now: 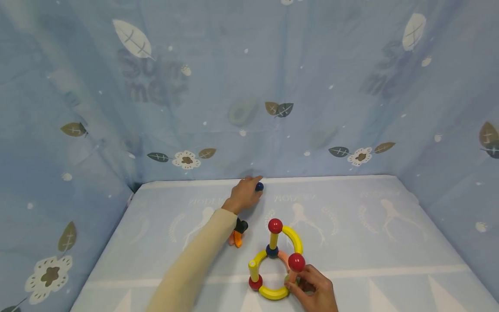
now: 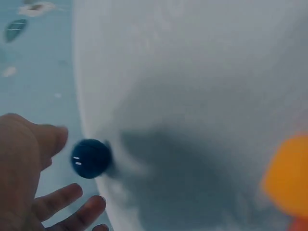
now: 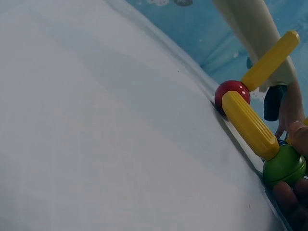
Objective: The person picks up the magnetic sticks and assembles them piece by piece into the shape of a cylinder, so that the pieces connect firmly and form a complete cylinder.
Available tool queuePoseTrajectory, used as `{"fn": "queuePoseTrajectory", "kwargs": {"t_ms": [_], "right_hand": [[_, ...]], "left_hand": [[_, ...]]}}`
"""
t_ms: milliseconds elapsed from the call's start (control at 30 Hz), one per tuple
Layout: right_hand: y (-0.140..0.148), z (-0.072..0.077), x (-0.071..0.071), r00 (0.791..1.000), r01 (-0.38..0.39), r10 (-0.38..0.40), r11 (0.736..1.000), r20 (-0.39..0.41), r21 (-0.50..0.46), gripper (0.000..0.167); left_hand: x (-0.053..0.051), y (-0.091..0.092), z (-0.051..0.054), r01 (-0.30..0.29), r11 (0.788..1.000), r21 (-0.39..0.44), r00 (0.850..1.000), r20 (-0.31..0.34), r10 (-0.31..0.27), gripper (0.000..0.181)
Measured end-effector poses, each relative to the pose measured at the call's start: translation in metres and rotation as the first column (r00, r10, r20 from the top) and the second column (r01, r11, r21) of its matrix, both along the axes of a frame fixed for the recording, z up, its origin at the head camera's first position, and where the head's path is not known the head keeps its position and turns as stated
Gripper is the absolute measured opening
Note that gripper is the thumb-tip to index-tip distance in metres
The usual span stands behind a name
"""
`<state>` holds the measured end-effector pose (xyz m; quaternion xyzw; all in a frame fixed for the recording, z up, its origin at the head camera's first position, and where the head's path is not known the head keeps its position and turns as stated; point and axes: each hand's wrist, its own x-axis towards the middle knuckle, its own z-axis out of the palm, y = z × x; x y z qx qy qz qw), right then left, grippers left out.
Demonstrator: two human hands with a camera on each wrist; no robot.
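At the far edge of the table, my left hand (image 1: pixel 244 193) reaches for a dark blue ball (image 2: pixel 91 158). In the left wrist view its thumb and fingers are spread on either side of the ball, with a gap visible. My right hand (image 1: pixel 315 289) holds the near right corner of a ball-and-stick toy frame (image 1: pixel 274 294). Its fingertips are on the green ball (image 3: pixel 284 166) there, beneath an upright pink stick topped by a red ball (image 1: pixel 296 262). Curved yellow sticks form the frame's ring, and another red ball (image 1: pixel 275 225) tops a yellow upright.
Beside the left forearm lie an orange piece (image 1: pixel 238 239) and a black ball (image 1: pixel 244 226), partly hidden by the sleeve. A patterned blue curtain (image 1: pixel 249 86) hangs right behind the table's far edge (image 1: pixel 331 178) and along both sides.
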<state>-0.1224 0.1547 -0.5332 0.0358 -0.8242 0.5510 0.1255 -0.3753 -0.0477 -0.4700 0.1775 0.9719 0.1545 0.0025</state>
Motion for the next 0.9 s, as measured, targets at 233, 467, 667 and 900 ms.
{"fn": "queuePoseTrajectory", "kwargs": {"t_ms": [233, 467, 667, 900], "right_hand": [[-0.003, -0.001, 0.003, 0.998, -0.059, 0.060, 0.998, 0.021, -0.008, 0.018], [0.000, 0.000, 0.002, 0.998, -0.039, 0.039, 0.999, -0.053, 0.005, 0.026], [0.003, 0.000, 0.001, 0.997, -0.025, 0.028, 0.999, -0.076, 0.034, 0.029], [0.002, -0.002, 0.001, 0.996, -0.020, 0.024, 0.998, -0.085, 0.054, 0.027]], "left_hand": [[-0.010, -0.003, -0.017, 0.015, 0.994, -0.108, 0.999, -0.045, -0.020, 0.040], [0.015, -0.020, -0.003, 0.110, 0.994, -0.024, 0.984, -0.141, -0.112, 0.035], [0.059, -0.044, 0.030, 0.261, 0.956, 0.137, 0.959, -0.146, -0.242, 0.027], [0.129, -0.069, 0.069, 0.352, 0.880, 0.318, 0.936, -0.120, -0.331, 0.029]]}}
